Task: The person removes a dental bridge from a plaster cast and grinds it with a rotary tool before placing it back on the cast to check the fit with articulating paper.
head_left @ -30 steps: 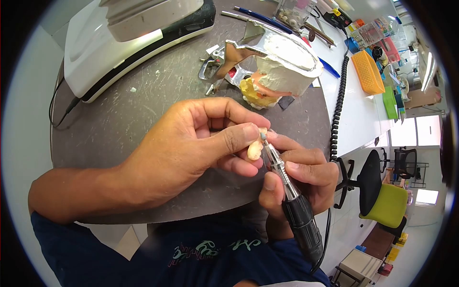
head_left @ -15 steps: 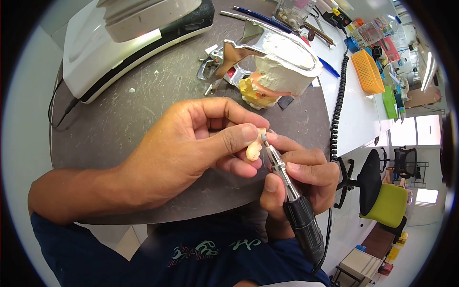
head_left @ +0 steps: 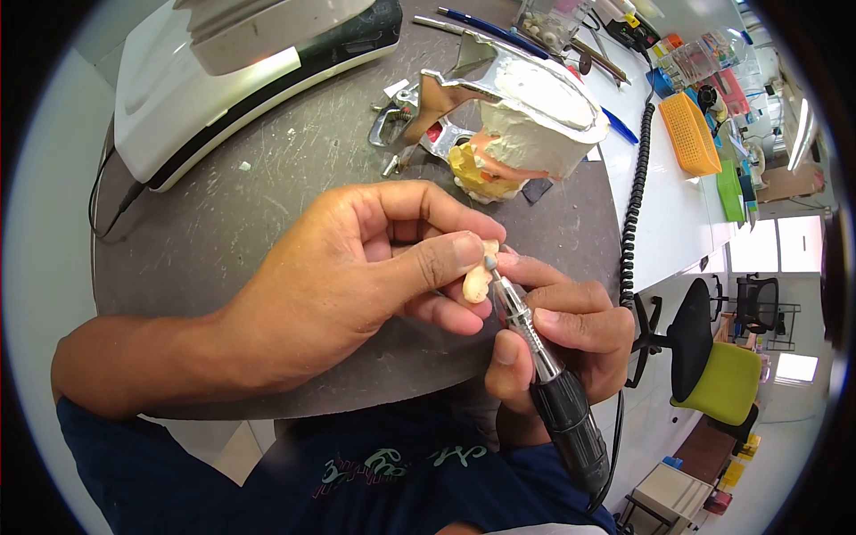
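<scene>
Between the thumb and fingers of my left hand [head_left: 357,267] is a small cream-coloured dental piece [head_left: 477,283]. My right hand [head_left: 575,334] grips a rotary handpiece [head_left: 563,406], silver at the front and black at the rear, held like a pen. Its small grey-blue bit [head_left: 489,262] is at the upper part of the dental piece; whether it touches is too small to tell. Beyond my hands a metal articulator [head_left: 446,94] holds a white plaster cast [head_left: 535,134], with a yellow part [head_left: 477,174] below it.
A white and black machine [head_left: 223,98] stands on the round grey table [head_left: 178,294] at upper left. Pens [head_left: 490,31] lie at the back. A coiled black cable [head_left: 635,196] runs along the right, near an orange basket [head_left: 688,134]. A green chair [head_left: 724,383] stands at right.
The handpiece and my right hand have shifted slightly, and the bit sits slightly lower and to the left. My left hand still holds the piece. The view has moved a little.
</scene>
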